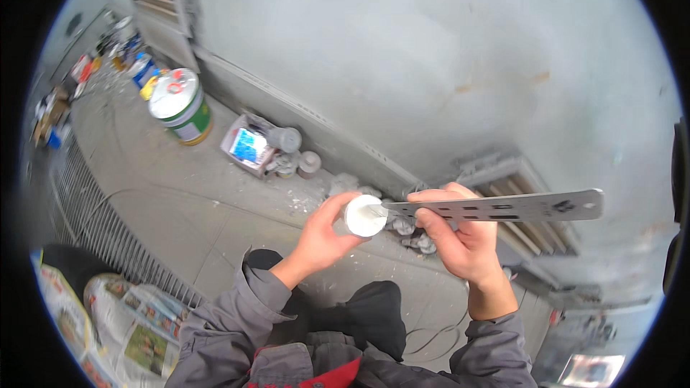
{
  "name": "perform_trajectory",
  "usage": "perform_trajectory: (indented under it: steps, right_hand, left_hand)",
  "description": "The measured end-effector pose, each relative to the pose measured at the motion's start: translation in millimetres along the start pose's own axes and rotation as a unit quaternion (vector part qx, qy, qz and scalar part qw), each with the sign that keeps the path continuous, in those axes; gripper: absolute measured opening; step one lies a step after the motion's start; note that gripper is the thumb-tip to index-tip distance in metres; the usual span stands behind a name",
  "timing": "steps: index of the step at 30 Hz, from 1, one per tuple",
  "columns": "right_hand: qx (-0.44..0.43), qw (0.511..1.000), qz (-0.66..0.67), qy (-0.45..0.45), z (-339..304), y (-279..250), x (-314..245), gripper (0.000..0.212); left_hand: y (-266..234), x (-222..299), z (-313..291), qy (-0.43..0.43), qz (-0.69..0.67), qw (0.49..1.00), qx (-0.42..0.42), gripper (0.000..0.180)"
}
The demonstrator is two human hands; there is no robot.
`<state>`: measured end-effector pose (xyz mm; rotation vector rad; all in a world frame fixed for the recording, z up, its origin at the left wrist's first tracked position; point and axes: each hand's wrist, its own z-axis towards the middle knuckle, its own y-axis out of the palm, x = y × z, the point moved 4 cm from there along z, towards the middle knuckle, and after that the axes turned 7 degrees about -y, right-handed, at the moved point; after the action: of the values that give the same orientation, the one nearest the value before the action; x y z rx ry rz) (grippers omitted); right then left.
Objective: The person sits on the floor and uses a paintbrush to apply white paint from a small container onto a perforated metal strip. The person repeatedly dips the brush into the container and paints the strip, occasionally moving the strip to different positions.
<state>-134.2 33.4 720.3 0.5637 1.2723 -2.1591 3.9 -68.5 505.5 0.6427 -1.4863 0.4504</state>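
My left hand [325, 230] is wrapped around a small white round cup [363, 215] with its open mouth turned toward me. My right hand [460, 233] grips a long flat grey metal strip [503, 208] with slots cut in it. The strip's left tip reaches into the cup's mouth. Both hands are raised in front of a grey wall, above my dark trousers and grey sleeves.
On the grey floor by the wall stand a large tin with a white lid [180, 104], a small box [248, 146] and a few small grey pots [291, 145]. Newspaper-covered things [136, 327] lie at lower left beside a floor grating [97, 215].
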Motion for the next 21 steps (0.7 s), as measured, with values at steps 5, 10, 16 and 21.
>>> perform_trajectory:
  steps: [5, 10, 16, 21]
  right_hand:
    - [-0.032, 0.999, -0.013, 0.041, 102.9, 2.0, -75.0, 0.015]
    - [-0.018, 0.988, 0.119, 0.093, 184.0, 19.4, -144.9, 0.023]
    - [-0.016, 0.959, 0.269, 0.087, 280.0, 8.1, -229.1, 0.025]
    - [-0.098, 0.947, 0.296, -0.075, 340.2, -13.9, -297.5, 0.022]
  left_hand:
    - [-54.8, 140.6, -35.4, -0.013, 0.012, 0.994, 0.111, 0.076]
    - [-110.1, 233.5, -75.5, -0.046, 0.018, 0.969, 0.243, 0.073]
    - [-169.8, 317.1, -122.9, -0.023, 0.032, 0.934, 0.355, 0.075]
    - [-194.1, 356.8, -151.5, 0.013, 0.026, 0.906, 0.422, 0.078]
